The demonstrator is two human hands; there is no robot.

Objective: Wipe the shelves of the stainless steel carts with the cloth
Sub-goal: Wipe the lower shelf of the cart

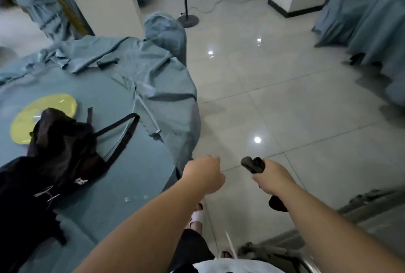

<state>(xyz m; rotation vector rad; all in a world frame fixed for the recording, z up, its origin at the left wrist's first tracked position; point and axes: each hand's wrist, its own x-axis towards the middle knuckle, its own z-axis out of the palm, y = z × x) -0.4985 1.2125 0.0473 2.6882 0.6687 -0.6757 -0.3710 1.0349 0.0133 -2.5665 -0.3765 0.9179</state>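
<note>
My right hand (271, 177) grips a dark cloth (253, 164); one end bulges out above my fist and another end hangs below my wrist. My left hand (205, 173) is held out beside it over the floor, fingers curled under and holding nothing. A stainless steel cart (363, 209) shows only as a blurred grey frame at the lower right, behind my right forearm; its shelves are not visible.
A round table under a blue-green cloth (122, 88) fills the left, bearing a yellow plate (50, 108) and a black bag (57, 148). A fan stand (188, 19) rises from the glossy tiled floor (285, 97) ahead. Draped tables (372, 31) stand right.
</note>
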